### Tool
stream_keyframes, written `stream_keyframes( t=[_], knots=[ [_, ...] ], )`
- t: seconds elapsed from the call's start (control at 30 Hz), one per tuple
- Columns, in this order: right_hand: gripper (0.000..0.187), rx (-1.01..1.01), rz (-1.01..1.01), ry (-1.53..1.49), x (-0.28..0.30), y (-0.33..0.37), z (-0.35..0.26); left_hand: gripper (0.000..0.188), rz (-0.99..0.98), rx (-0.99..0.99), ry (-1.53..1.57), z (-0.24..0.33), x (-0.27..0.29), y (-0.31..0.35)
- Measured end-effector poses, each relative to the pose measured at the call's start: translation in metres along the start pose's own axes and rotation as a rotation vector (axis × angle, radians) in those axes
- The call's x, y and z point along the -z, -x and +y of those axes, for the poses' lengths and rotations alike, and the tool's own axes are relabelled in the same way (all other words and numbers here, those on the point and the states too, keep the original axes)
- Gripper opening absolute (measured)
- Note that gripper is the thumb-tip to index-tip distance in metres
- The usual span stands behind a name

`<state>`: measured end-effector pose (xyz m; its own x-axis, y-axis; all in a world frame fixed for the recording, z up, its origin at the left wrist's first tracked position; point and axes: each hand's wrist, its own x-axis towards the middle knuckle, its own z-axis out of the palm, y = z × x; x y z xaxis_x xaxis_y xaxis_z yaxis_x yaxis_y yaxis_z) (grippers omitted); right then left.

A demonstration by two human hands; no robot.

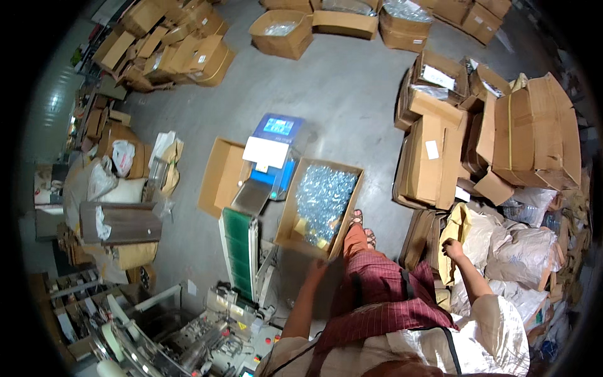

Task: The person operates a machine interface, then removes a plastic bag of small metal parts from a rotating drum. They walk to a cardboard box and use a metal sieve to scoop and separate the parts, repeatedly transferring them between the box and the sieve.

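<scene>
While the grey floor (339, 94) takes up the middle of my feed, big boxes (540, 129) crowd its right side and a machine (207, 342) fills the lower left. Heaped white sacks (518, 251) lie below the boxes, and a green conveyor (239, 251) ends near a blue unit (281, 171) with a lit screen. Just beside that unit I have the open carton (289, 210), in front of the person, and over on the right the yellow sack (460, 223), along the edge of the white heap.

I read the step in hand as split between two places — carton on the left, yellow sack on the right. The right hand (451, 249) is at the yellow sack with its fingers curled; I cannot tell whether they pinch it or only rest there. The left hand (318, 270) is near the carton's closest edge, dark and blurred, and its grip I cannot tell either.

To my eye, the next move calls for a sure pinch if the yellow sack is to be lifted, and for keeping the carton level — small shiny packets (323, 195) lie loose inside it.
</scene>
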<state>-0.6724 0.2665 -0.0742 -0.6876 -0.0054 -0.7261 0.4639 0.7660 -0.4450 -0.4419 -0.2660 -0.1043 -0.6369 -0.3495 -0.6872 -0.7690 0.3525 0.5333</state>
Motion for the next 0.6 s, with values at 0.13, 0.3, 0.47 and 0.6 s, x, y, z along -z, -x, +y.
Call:
stream_keyframes(
  t=[0.13,0.3,0.47,0.6],
  knots=[
    [0.021,-0.032,-0.224,-0.023,-0.032,-0.012,-0.068,0.044,-0.178,0.084,-0.059,-0.020,0.026,-0.011],
    [0.032,0.209,-0.092,0.000,-0.075,-0.035,-0.110,0.049,-0.237,-0.136,-0.220,-0.070,0.064,-0.062],
    [0.034,0.070,-0.189,-0.547,-0.022,-0.070,-0.125,0.054,-0.207,0.097,-0.243,0.014,0.062,-0.113],
    [0.034,-0.019,-0.173,-0.303,0.019,-0.140,-0.171,0.050,-0.148,0.219,-0.227,0.074,0.070,-0.195]
  ],
)
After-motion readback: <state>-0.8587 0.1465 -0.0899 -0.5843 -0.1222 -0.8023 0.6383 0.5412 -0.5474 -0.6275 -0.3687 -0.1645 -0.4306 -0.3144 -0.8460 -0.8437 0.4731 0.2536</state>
